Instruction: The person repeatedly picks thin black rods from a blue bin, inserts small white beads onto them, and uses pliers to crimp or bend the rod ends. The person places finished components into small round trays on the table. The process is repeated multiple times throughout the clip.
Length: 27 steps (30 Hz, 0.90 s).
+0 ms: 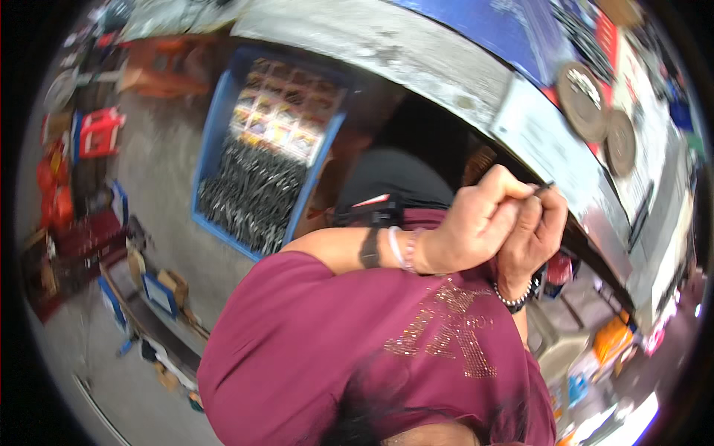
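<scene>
Both hands are up close together in front of the maroon shirt (312,349), right beside the edge of the grey desk (357,37). A small dark piece (547,186) sits at the fingertips, mostly covered and too blurry to name. Left hand (472,227) has its fingers curled in, tips pinched on one end of it; right hand (532,227) is just beside, thumb and index clamped on it too. Up on the desk there's a pale sheet (547,134) and two brown round discs (584,104), fwiw. Left of the person, a blue crate (210,149) holds loads of slim dark pieces (253,193) next to printed cards (282,111).
</scene>
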Each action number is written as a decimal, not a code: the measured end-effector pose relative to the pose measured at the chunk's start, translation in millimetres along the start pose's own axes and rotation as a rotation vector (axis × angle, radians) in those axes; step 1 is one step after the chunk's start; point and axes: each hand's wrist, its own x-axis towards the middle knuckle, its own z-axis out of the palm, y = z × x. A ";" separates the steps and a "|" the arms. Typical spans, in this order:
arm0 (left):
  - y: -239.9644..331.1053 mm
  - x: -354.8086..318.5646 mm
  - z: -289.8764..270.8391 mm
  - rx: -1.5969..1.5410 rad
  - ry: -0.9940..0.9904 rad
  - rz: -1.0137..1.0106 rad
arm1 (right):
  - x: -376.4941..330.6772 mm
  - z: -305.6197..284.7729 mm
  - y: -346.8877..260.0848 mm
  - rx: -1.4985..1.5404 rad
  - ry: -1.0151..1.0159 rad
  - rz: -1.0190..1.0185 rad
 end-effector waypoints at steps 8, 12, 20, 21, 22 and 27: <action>16.3 -0.4 -39.7 -0.225 0.045 -0.111 | 36.2 17.2 -11.2 0.563 -0.363 0.135; 29.0 -13.0 -83.8 -0.161 0.093 -0.255 | 51.5 46.8 -19.1 0.523 -0.713 0.208; 49.1 -62.9 -165.3 0.090 0.348 -0.606 | 59.1 152.4 -43.1 0.630 -1.196 0.186; 45.6 -63.7 -176.7 0.313 0.379 -0.454 | 56.1 163.3 -44.8 0.555 -1.249 0.163; 46.8 -70.5 -187.3 0.404 0.418 -0.497 | 53.8 173.5 -45.9 0.486 -1.300 0.131; 45.1 -106.0 -236.6 1.028 0.348 -0.406 | 36.3 214.1 -52.9 0.334 -1.266 -0.359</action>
